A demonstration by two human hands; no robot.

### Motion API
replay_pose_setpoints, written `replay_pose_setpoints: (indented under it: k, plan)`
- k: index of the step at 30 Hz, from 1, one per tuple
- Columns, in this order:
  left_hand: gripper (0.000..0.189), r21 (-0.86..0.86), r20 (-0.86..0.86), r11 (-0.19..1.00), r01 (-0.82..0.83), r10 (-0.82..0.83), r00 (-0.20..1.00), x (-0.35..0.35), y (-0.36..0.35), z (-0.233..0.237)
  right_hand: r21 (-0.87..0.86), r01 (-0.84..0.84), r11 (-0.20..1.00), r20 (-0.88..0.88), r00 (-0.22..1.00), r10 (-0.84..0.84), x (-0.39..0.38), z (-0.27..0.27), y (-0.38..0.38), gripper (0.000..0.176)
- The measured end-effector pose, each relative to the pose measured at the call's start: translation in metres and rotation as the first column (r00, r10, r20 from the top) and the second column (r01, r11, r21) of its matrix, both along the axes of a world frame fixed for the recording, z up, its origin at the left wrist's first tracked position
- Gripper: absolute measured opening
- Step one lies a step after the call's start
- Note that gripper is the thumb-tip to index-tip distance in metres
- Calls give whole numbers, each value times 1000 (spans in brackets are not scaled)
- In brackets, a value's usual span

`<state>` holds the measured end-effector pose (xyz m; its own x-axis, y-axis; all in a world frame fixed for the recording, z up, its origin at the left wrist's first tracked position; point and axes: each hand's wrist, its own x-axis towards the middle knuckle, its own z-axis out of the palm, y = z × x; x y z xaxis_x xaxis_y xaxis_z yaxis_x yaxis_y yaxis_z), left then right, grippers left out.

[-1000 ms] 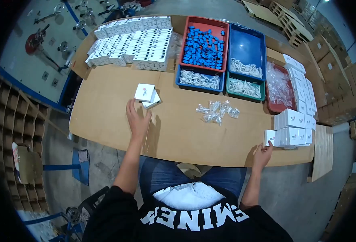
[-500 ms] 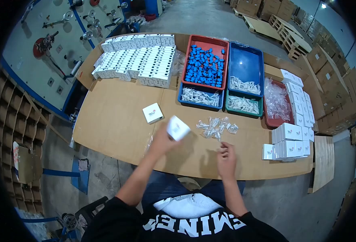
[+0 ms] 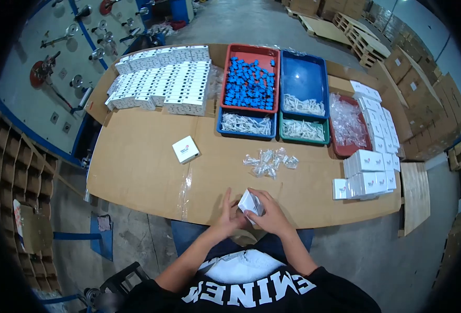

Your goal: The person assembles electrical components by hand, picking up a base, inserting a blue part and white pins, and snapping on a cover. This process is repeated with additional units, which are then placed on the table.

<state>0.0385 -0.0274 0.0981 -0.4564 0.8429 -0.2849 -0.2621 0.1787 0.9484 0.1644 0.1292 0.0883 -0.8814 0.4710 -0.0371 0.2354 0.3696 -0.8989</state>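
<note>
Near the table's front edge, my right hand (image 3: 270, 213) grips a small white box (image 3: 252, 203), tilted between thumb and fingers. My left hand (image 3: 229, 216) is at the box's left side with its fingers apart; whether its palm touches the box is hard to tell. Another white box (image 3: 186, 149) with a small logo lies on the cardboard tabletop (image 3: 136, 151), up and to the left. Small clear plastic packets (image 3: 270, 163) lie in a loose pile beyond my hands.
Stacked white boxes (image 3: 162, 83) stand at the back left, more (image 3: 370, 172) at the right. Trays hold blue pieces (image 3: 248, 86), white pieces (image 3: 246, 124) and clear bags (image 3: 348, 124). A blue tray (image 3: 304, 78) and green tray (image 3: 328, 136) adjoin them.
The white box has moved from my left hand to my right, down toward the table's front edge. Both hands have come together around it. The view has shifted slightly.
</note>
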Motion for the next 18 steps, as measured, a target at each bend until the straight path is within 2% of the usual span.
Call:
replay_pose_setpoints:
  k: [1, 2, 4, 5, 6, 8, 9, 13, 15, 18]
  plan:
    - [92, -108, 596, 993, -56, 109, 796, 0, 0, 3, 35, -31, 999, -70, 997, 34, 2, -2, -1, 72]
    - [92, -114, 597, 993, -42, 102, 795, -1, -1, 0, 78, -61, 995, -143, 987, 72, 3, -5, -1, 70]
    - [84, 61, 816, 990, 125, -122, 565, -8, 0, -14, 116, -94, 989, -178, 977, 113, 4, -12, -7, 68]
    - [75, 78, 845, 992, 100, -119, 522, -4, 1, -22, 160, -137, 977, -208, 963, 170, 3, -14, -11, 66]
    - [75, 77, 845, 991, 108, -123, 521, 0, 2, -29, 159, -130, 979, -208, 965, 162, 2, -14, -15, 66]
    - [63, -148, 811, 986, -78, 167, 560, 10, 8, -34, 244, -106, 964, -225, 961, 163, -2, -12, -21, 67]
    - [55, -200, 832, 973, -116, 231, 504, 13, 9, -31, 243, -90, 966, -216, 965, 145, -2, -13, -22, 67]
    - [56, -142, 854, 974, -176, 211, 475, 20, 10, -18, 309, -135, 941, -250, 943, 217, -2, -13, -21, 66]
    - [57, -94, 779, 966, -240, 222, 586, 28, 11, -11, 328, -119, 937, -321, 919, 229, -3, -19, -22, 63]
    - [58, -106, 744, 941, -321, 290, 602, 35, 12, -18, 313, -103, 944, -372, 901, 222, -3, -27, -25, 61]
